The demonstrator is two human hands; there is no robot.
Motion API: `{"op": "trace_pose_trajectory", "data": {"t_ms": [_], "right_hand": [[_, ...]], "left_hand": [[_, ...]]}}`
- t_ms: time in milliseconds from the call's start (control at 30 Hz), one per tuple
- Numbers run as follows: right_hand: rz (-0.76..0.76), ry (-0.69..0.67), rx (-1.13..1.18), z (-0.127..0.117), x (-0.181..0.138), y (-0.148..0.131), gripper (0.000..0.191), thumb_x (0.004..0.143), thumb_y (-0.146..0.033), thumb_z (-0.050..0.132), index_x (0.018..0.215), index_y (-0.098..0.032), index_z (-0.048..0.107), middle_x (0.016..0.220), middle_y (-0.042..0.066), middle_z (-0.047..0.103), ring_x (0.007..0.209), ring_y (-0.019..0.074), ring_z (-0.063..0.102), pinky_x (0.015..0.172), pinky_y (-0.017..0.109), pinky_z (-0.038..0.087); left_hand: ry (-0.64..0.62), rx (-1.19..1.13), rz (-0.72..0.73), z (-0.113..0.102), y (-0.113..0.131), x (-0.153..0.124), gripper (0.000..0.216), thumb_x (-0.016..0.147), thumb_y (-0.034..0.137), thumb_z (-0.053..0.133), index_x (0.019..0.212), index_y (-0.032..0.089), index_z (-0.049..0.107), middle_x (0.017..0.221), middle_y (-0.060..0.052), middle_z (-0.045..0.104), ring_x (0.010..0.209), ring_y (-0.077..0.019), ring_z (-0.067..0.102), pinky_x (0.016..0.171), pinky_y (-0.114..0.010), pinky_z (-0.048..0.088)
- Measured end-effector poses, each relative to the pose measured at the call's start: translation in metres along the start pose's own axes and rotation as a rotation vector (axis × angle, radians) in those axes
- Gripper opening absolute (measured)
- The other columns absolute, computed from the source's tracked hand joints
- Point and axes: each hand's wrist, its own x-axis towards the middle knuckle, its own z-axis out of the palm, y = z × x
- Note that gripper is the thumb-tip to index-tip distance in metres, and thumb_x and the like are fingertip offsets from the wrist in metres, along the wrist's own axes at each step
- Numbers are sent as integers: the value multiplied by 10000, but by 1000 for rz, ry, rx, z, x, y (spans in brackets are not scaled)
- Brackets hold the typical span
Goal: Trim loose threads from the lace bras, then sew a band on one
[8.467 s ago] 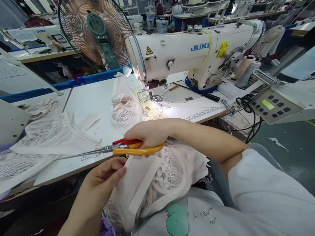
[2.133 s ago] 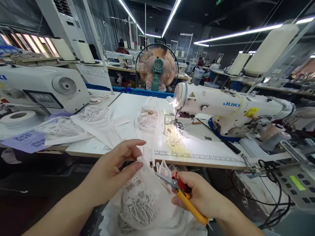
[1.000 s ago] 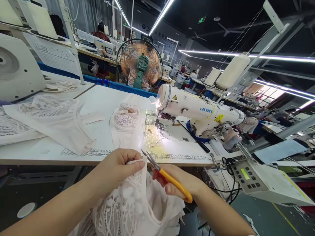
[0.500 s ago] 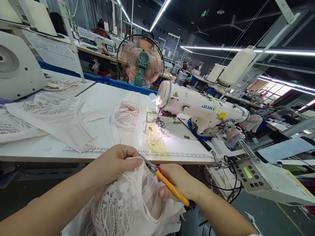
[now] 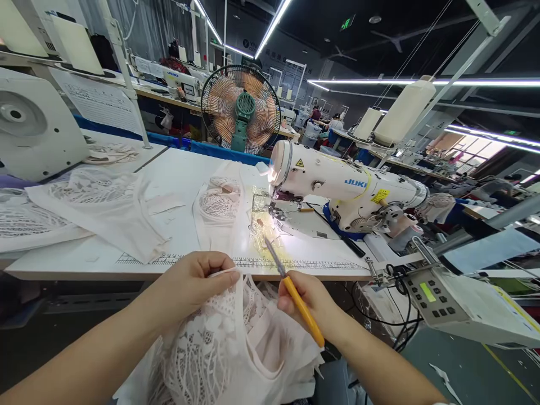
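Note:
My left hand (image 5: 206, 284) pinches the top edge of a pale lace garment (image 5: 198, 360) between thumb and fingers. The garment hangs below the table's front edge, its smooth binding forming a loop on the right. In my right hand (image 5: 310, 301) are slim scissors (image 5: 301, 306) with an orange handle, the pointed metal blades aimed up and left over the table edge. The blades are apart from the cloth. Another pale lace piece (image 5: 219, 205) lies flat on the table just beyond my left hand.
A white sewing machine (image 5: 329, 177) stands on the table (image 5: 169, 169) at right, its lamp lit near the needle. More lace pieces (image 5: 97, 208) lie at left. A ruler strip (image 5: 324, 264) runs along the front edge. A control box (image 5: 439, 298) sits right; a fan (image 5: 240, 109) stands behind.
The scissors have moved away from the garment's edge beside my left hand, to the right, and now point more upward. My left hand keeps its pinch on the garment.

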Motion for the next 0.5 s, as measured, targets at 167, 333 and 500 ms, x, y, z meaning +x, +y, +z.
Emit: {"op": "trace_pose_trajectory", "data": {"t_ms": [167, 333, 500], "right_hand": [[-58, -190, 197, -2, -28, -31, 396, 635, -478, 691, 856, -169, 580, 695, 4, 566, 511, 79, 425, 483, 207, 351], [-31, -267, -56, 14, -36, -44, 253, 646, -347, 695, 761, -184, 540, 708, -2, 542, 593, 103, 461, 553, 204, 386], [-141, -187, -251, 40, -28, -33, 250, 569, -128, 601, 714, -194, 408, 770, 30, 549, 631, 123, 471, 539, 205, 373]], "left_hand": [[69, 23, 58, -3, -1, -9, 336, 667, 492, 630, 625, 164, 572, 515, 49, 411, 481, -82, 321, 452, -191, 233], [108, -170, 87, -4, -5, -17, 299, 668, 411, 676, 604, 162, 522, 642, -5, 616, 553, -95, 440, 514, -187, 323], [54, -424, -27, -7, -11, -27, 307, 635, 354, 717, 603, 174, 470, 689, -21, 663, 530, -114, 519, 491, -210, 391]]}}
